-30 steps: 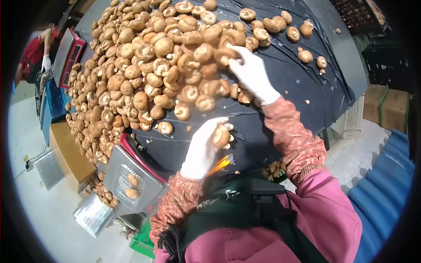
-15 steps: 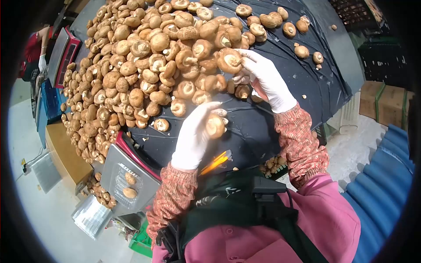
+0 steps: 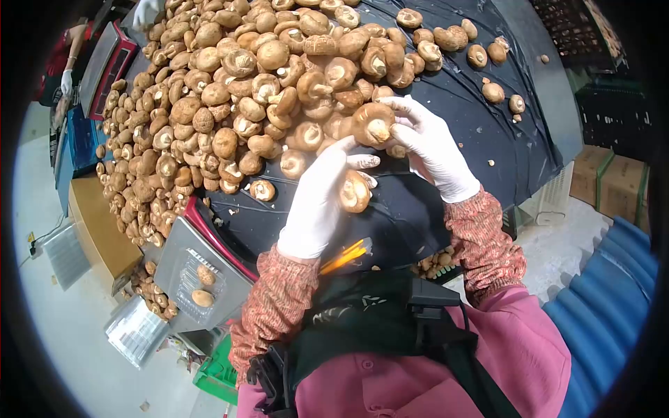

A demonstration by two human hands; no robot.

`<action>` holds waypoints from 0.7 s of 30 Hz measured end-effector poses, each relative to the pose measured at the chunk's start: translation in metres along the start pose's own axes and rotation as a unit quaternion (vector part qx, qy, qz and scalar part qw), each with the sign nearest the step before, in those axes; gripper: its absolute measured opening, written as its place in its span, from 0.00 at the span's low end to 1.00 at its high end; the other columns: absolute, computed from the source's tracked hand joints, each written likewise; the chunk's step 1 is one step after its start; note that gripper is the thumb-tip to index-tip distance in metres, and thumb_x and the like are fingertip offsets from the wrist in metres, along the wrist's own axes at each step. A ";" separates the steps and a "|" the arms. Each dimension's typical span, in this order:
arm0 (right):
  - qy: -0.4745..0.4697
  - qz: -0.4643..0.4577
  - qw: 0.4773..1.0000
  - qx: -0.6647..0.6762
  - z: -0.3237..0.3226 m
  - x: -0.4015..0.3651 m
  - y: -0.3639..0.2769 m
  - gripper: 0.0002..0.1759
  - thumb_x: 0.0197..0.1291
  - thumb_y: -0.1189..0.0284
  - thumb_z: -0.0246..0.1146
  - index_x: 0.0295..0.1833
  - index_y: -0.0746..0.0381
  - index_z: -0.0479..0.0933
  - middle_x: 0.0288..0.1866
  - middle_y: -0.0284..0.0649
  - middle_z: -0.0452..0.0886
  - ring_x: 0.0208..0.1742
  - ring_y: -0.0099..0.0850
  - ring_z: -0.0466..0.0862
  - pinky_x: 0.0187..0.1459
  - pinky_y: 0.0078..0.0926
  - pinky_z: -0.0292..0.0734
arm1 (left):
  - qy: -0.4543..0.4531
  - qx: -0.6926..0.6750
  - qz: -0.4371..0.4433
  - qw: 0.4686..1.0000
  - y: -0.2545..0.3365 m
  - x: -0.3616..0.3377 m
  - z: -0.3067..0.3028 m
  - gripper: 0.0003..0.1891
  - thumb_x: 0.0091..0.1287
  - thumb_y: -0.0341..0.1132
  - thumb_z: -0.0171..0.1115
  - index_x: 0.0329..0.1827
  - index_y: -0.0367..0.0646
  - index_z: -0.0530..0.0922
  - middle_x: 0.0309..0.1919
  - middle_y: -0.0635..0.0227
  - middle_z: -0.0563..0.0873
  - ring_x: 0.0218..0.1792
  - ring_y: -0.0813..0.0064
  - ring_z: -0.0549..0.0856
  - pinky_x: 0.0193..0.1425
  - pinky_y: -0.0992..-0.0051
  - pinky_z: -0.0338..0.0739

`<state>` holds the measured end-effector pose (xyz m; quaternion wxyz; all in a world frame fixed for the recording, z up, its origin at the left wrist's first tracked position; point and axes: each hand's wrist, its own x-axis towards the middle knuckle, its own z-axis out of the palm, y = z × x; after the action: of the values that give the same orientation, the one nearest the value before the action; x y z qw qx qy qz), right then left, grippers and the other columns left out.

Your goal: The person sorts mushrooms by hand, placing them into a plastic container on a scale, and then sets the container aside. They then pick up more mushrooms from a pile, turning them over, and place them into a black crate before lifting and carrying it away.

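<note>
My left hand (image 3: 317, 198), in a white glove, is closed around a shiitake mushroom (image 3: 355, 193) low in its fingers. My right hand (image 3: 433, 148), gloved too, pinches a larger shiitake mushroom (image 3: 373, 125) between thumb and fingers, its pale stem turned toward me. The left fingertips come right up to the underside of that larger mushroom. Just beyond both hands lies a big heap of shiitake mushrooms (image 3: 216, 90) on the black-covered table (image 3: 505, 157). An orange-handled tool (image 3: 343, 259) rests on the cover below my left hand.
At left, a scale (image 3: 230, 260) carries a clear plastic tray (image 3: 187, 279) with two mushrooms. Several loose mushrooms (image 3: 493, 92) lie at the upper right. Another person's gloved hand (image 3: 146, 14) reaches the heap's far left edge. Cardboard boxes (image 3: 613, 181) stand at right.
My right hand has drawn its mushroom nearer and turned it stem toward me. My left hand, still holding its mushroom, has risen to meet it. Another person's glove has appeared at the upper left.
</note>
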<state>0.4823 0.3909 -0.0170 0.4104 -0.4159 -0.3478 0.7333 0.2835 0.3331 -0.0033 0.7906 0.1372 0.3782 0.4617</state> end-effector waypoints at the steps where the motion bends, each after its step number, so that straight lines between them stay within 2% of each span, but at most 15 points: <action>1: -0.012 -0.004 0.999 -0.047 -0.004 -0.003 -0.002 0.24 0.68 0.68 0.64 0.67 0.66 0.76 0.60 0.36 0.82 0.58 0.25 0.79 0.61 0.26 0.75 | 0.003 0.015 0.006 1.000 0.001 0.000 0.000 0.22 0.82 0.40 0.47 0.71 0.34 0.70 0.53 0.53 0.85 0.46 0.71 0.85 0.57 0.73 0.77; 4: -0.042 -0.012 0.973 -0.228 -0.038 -0.028 -0.025 0.22 0.68 0.70 0.63 0.64 0.67 0.77 0.58 0.38 0.84 0.58 0.25 0.80 0.60 0.27 0.75 | -0.002 0.102 0.013 0.995 0.005 -0.002 -0.013 0.22 0.81 0.41 0.48 0.69 0.33 0.72 0.52 0.53 0.86 0.46 0.71 0.85 0.56 0.73 0.77; 5: -0.065 0.051 0.958 -0.274 -0.058 -0.041 -0.030 0.21 0.67 0.69 0.63 0.63 0.66 0.78 0.57 0.41 0.85 0.57 0.25 0.81 0.60 0.28 0.76 | 0.007 0.117 0.013 0.993 0.008 -0.004 -0.014 0.27 0.79 0.46 0.53 0.69 0.31 0.71 0.54 0.53 0.84 0.46 0.68 0.84 0.56 0.70 0.78; 6: -0.109 0.079 0.917 -0.375 -0.070 -0.054 -0.046 0.20 0.66 0.69 0.63 0.61 0.65 0.79 0.55 0.43 0.86 0.54 0.30 0.84 0.60 0.30 0.77 | 0.010 0.105 0.017 0.994 0.006 -0.005 -0.021 0.26 0.79 0.45 0.52 0.69 0.31 0.71 0.53 0.53 0.84 0.46 0.68 0.84 0.55 0.70 0.78; 7: -0.209 0.049 0.861 -0.462 -0.085 -0.064 -0.056 0.21 0.63 0.68 0.64 0.60 0.64 0.80 0.54 0.47 0.87 0.53 0.38 0.87 0.59 0.34 0.79 | 0.014 0.092 0.020 0.995 0.002 -0.005 -0.026 0.26 0.79 0.45 0.51 0.68 0.31 0.71 0.53 0.53 0.84 0.47 0.68 0.84 0.55 0.71 0.79; 9: -0.321 0.182 0.725 -0.582 -0.094 -0.084 -0.075 0.22 0.60 0.65 0.66 0.58 0.64 0.81 0.53 0.48 0.86 0.54 0.45 0.86 0.58 0.37 0.79 | 0.032 0.071 0.013 0.997 -0.003 -0.003 -0.025 0.25 0.80 0.44 0.50 0.68 0.31 0.71 0.52 0.53 0.85 0.47 0.67 0.84 0.55 0.71 0.79; 12: -0.212 0.038 0.735 -0.643 -0.081 -0.077 -0.083 0.24 0.58 0.63 0.67 0.58 0.64 0.81 0.52 0.49 0.86 0.54 0.45 0.86 0.58 0.38 0.80 | 0.017 0.057 -0.016 0.998 -0.015 0.001 -0.026 0.24 0.81 0.43 0.49 0.67 0.31 0.72 0.52 0.53 0.85 0.47 0.67 0.85 0.54 0.71 0.80; 13: -0.142 -0.069 0.743 -0.650 -0.081 -0.065 -0.072 0.24 0.58 0.66 0.67 0.59 0.63 0.79 0.52 0.48 0.85 0.54 0.45 0.85 0.57 0.37 0.80 | 0.007 0.055 -0.028 0.998 -0.017 0.001 -0.023 0.24 0.81 0.43 0.49 0.67 0.31 0.72 0.52 0.53 0.85 0.47 0.66 0.85 0.54 0.71 0.80; 14: -0.076 -0.084 0.791 -0.601 -0.075 -0.046 -0.068 0.25 0.59 0.69 0.68 0.62 0.63 0.77 0.54 0.47 0.84 0.53 0.45 0.86 0.56 0.35 0.80 | 0.003 0.110 -0.018 0.994 -0.015 -0.001 -0.015 0.23 0.81 0.43 0.49 0.67 0.31 0.72 0.51 0.54 0.85 0.46 0.67 0.85 0.54 0.71 0.80; 15: -0.019 -0.143 0.826 -0.544 -0.069 -0.024 -0.058 0.26 0.60 0.71 0.68 0.65 0.61 0.75 0.58 0.44 0.82 0.51 0.43 0.85 0.54 0.33 0.81 | 0.006 0.076 -0.042 0.996 -0.017 -0.001 -0.012 0.23 0.81 0.43 0.49 0.66 0.31 0.72 0.51 0.54 0.85 0.46 0.68 0.85 0.55 0.71 0.79; 16: 0.037 -0.172 0.852 -0.493 -0.063 0.001 -0.044 0.27 0.61 0.69 0.68 0.67 0.59 0.74 0.60 0.43 0.80 0.51 0.39 0.85 0.53 0.33 0.80 | 0.008 0.117 -0.035 0.993 -0.015 -0.003 -0.009 0.23 0.81 0.44 0.49 0.66 0.31 0.73 0.51 0.54 0.85 0.46 0.68 0.85 0.55 0.71 0.79; 17: 0.091 -0.180 0.815 -0.543 -0.055 0.025 -0.039 0.30 0.62 0.67 0.69 0.69 0.57 0.72 0.60 0.43 0.80 0.52 0.40 0.85 0.52 0.32 0.80 | 0.010 0.158 -0.030 0.987 -0.012 -0.004 -0.007 0.23 0.81 0.44 0.49 0.66 0.31 0.73 0.51 0.54 0.85 0.46 0.68 0.85 0.55 0.71 0.78; 18: 0.123 -0.283 0.755 -0.578 -0.052 0.049 -0.028 0.31 0.62 0.65 0.68 0.70 0.57 0.70 0.59 0.44 0.79 0.54 0.42 0.84 0.54 0.34 0.80 | 0.018 0.158 -0.028 0.987 -0.010 -0.006 -0.008 0.24 0.81 0.44 0.49 0.66 0.32 0.73 0.51 0.54 0.85 0.46 0.68 0.85 0.55 0.71 0.78; 19: 0.133 -0.289 0.759 -0.568 -0.048 0.068 -0.021 0.32 0.61 0.64 0.68 0.70 0.57 0.71 0.58 0.44 0.79 0.56 0.44 0.82 0.56 0.37 0.79 | 0.025 0.157 -0.025 0.987 -0.008 -0.007 -0.011 0.24 0.81 0.44 0.49 0.67 0.32 0.73 0.51 0.54 0.85 0.46 0.69 0.85 0.55 0.71 0.78; 21: 0.144 -0.273 0.694 -0.651 -0.054 0.099 -0.005 0.32 0.60 0.64 0.68 0.70 0.57 0.71 0.59 0.45 0.78 0.57 0.45 0.81 0.57 0.39 0.78 | 0.033 0.142 -0.017 0.989 -0.005 -0.010 -0.017 0.23 0.81 0.42 0.48 0.67 0.32 0.73 0.52 0.55 0.85 0.48 0.71 0.84 0.56 0.72 0.78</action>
<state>0.5010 0.4902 -0.0674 0.2642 -0.5662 -0.7729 0.1109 0.2711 0.3202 -0.0129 0.7580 0.2261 0.4684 0.3937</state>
